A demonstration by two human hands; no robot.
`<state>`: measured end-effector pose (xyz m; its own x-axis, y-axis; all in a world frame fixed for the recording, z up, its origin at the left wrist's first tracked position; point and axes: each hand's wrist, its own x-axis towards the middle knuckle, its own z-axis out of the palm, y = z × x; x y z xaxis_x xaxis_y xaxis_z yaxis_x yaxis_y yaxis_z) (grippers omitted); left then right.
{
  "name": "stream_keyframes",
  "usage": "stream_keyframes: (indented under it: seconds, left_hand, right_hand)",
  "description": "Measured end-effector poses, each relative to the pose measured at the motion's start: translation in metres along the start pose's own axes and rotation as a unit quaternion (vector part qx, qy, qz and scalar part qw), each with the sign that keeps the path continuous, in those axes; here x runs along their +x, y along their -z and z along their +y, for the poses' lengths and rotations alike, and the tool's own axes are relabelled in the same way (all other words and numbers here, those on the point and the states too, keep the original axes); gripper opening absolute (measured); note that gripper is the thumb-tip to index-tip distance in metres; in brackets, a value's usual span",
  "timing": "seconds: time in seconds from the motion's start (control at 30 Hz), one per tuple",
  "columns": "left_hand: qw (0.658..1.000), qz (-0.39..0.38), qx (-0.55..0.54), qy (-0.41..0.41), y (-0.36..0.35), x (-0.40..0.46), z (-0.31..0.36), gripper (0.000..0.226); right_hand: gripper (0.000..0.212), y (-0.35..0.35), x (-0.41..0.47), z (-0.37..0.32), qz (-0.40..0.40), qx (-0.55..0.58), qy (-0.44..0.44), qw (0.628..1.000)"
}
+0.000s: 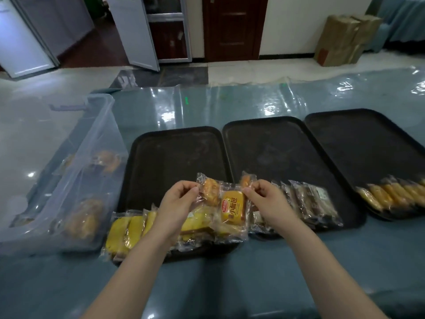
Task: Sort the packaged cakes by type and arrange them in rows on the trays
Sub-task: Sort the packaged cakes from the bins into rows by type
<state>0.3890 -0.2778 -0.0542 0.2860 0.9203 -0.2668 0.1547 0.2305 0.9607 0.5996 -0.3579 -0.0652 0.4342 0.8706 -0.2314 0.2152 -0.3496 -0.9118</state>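
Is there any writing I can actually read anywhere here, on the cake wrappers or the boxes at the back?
"小面包": large white characters on the orange packet held between the left hand and right hand.
Red brand logo on that packet: too small to read.
White label on the dark cakes: blurred.
Cardboard boxes: no readable text.

Matt black trays (179, 143), glossy wrappers (232, 229)

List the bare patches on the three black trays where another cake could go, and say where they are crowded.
Free: the far part of the left tray, middle tray and right tray, beyond each near row. Crowded: the near edges, with yellow cakes, dark cakes and orange cakes, and where both hands hold packets.
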Motion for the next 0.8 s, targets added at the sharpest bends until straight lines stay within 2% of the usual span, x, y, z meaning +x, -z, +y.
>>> stream_keyframes:
  seconds: [0.3, 0.67, 0.8]
  left_hand:
    - [0.999, -0.007, -0.033, 0.011, -0.082, -0.002, -0.006, 0.012]
    - [0.990, 0.065, -0.119, 0.029, -0.236, -0.009, -0.005, 0.013]
    - [0.991, 0.059, -0.118, 0.032, -0.271, -0.008, -0.009, 0.013]
  right_hand:
    - [0.011, 0.072, 0.010, 0.034, 0.013, 0.076, -0.013, 0.997]
    - [0.004, 0.221, 0.032, 0.085, -0.050, 0.028, -0.006, 0.998]
    - [0.005, 0.256, 0.036, 0.098, -0.064, 0.014, -0.013, 0.998]
